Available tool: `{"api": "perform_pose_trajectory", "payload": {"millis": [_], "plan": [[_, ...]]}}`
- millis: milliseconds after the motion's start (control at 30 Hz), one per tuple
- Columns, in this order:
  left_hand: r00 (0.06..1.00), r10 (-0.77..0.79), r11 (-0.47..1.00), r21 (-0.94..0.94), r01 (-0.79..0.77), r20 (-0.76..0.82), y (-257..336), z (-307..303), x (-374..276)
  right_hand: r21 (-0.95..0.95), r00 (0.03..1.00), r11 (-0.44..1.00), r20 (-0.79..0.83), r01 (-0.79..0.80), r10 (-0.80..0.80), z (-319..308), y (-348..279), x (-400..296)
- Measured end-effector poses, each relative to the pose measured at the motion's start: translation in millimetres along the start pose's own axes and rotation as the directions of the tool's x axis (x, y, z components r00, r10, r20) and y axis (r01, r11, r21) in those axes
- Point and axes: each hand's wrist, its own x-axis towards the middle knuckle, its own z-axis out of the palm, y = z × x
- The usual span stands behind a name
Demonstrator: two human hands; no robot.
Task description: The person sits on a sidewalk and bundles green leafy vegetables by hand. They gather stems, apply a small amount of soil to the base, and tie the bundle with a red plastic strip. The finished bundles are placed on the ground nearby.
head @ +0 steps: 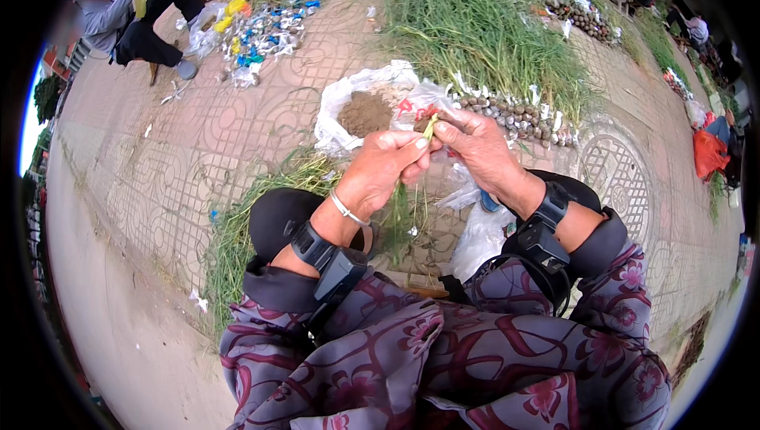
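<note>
My left hand (pixel 386 163) and my right hand (pixel 475 142) meet in front of me. Between their fingertips is the pale yellow-green end of a bunch of grass stems (pixel 430 127), and its green blades hang down below my left hand. Just beyond my hands lies an open white plastic bag (pixel 332 115) with brown soil (pixel 365 114) in it. A clear plastic bag with red print (pixel 430 96) lies partly behind my right fingers. Rows of small wrapped soil balls (pixel 522 115) are lined up to the right of it.
A large heap of long green grass (pixel 475 32) lies ahead, with more cut grass (pixel 249 228) beside my left knee. White plastic (pixel 480 240) lies between my feet. A manhole cover (pixel 617 172) is at the right. A seated person (pixel 113 20) is at upper left, beside small wrapped bundles (pixel 267 32).
</note>
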Motion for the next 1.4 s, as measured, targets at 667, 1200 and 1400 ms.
{"api": "perform_pose_trajectory", "payload": {"millis": [667,1200,1400], "plan": [[0.945,0.281,0.828,0.541,-0.15,-0.168,-9,7,-7,0.157,0.997,0.986,0.021,0.064,-0.068,10,20,12],[0.987,-0.072,0.997,-0.018,0.07,-0.146,7,-1,-9,0.386,0.999,0.922,-0.017,-0.041,0.052,1,2,6],[0.993,-0.095,0.994,-0.067,0.09,-0.071,8,1,-10,0.453,0.997,0.891,-0.042,-0.038,0.064,-3,0,8]]}}
